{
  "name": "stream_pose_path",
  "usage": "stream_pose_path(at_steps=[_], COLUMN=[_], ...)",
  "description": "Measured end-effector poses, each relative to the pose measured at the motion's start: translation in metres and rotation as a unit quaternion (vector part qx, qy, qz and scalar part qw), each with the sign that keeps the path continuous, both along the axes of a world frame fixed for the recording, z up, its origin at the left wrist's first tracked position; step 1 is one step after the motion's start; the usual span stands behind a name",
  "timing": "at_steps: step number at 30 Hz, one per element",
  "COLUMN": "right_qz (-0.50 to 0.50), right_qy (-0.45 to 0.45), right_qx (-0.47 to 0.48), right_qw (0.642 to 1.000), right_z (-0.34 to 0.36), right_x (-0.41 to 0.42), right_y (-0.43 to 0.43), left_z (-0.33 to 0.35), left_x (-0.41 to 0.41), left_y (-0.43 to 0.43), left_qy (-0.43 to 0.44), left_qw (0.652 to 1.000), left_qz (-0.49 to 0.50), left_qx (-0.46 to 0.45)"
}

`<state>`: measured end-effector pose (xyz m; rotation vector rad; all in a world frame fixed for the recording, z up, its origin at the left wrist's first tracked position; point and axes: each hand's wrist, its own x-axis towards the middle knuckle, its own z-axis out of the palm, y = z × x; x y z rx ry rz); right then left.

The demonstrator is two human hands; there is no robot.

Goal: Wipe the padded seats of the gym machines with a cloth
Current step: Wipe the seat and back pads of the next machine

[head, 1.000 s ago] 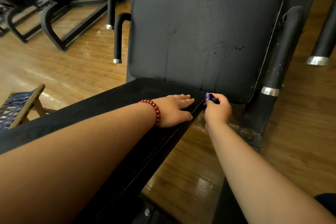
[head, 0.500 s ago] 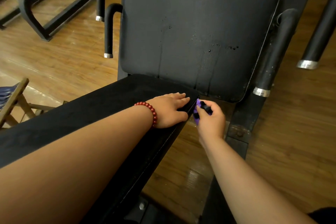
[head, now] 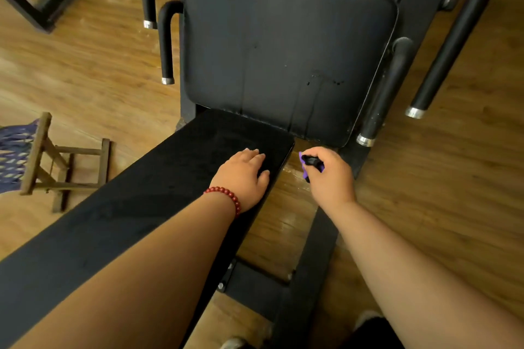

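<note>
Right hand (head: 330, 176) gripping small purple-and-black item (head: 310, 163) (cloth or sprayer, cannot tell), hovering just off right edge of long black padded seat (head: 141, 207). Left hand (head: 243, 176) lying flat on seat's far right corner, so nearer. Seat's long axis running toward drip-streaked black back pad (head: 283, 51).

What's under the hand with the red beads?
The left hand lies flat on the black padded seat. Whatever might be beneath its palm is covered and cannot be seen.

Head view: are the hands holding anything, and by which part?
The right hand grips a bunched purple cloth with a black part in its fist, one end poking out. The left hand rests flat on the black padded seat, holding nothing.
</note>
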<state>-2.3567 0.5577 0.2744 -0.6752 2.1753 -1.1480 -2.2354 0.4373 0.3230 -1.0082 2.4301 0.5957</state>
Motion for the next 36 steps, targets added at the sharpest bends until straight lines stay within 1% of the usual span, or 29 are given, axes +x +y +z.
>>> stream_pose_path(at_steps=[4, 8, 11, 13, 17, 20, 25, 31, 36], right_qz=[0.114, 0.218, 0.258, 0.267, 0.299, 0.277, 0.274, 0.275, 0.293], right_qy=[0.092, 0.19, 0.24, 0.251, 0.244, 0.245, 0.264, 0.29, 0.341], right_qx=[0.043, 0.066, 0.062, 0.074, 0.108, 0.088, 0.08, 0.093, 0.108], right_qw=[0.988, 0.955, 0.934, 0.927, 0.916, 0.925, 0.921, 0.912, 0.887], right_z=[0.066, 0.123, 0.154, 0.171, 0.189, 0.193, 0.198, 0.192, 0.171], right_x=[-0.01, -0.026, -0.038, -0.045, -0.053, -0.055, -0.061, -0.076, -0.097], right_y=[0.023, 0.043, 0.058, 0.067, 0.086, 0.097, 0.101, 0.1, 0.083], left_z=[0.057, 0.107, 0.133, 0.145, 0.16, 0.168, 0.172, 0.161, 0.144], left_x=[-0.002, -0.016, -0.025, -0.029, -0.031, -0.031, -0.038, -0.058, -0.077], left_y=[0.023, 0.049, 0.068, 0.079, 0.1, 0.111, 0.112, 0.105, 0.084], left_qy=[-0.006, 0.011, 0.011, 0.008, 0.004, 0.001, 0.001, -0.004, -0.016], left_qw=[1.0, 0.999, 0.998, 0.997, 0.997, 0.997, 0.996, 0.996, 0.995], left_qz=[0.012, -0.002, -0.017, -0.022, -0.018, -0.032, -0.039, -0.046, -0.071], left_qx=[-0.007, -0.044, -0.065, -0.07, -0.069, -0.073, -0.081, -0.078, -0.068])
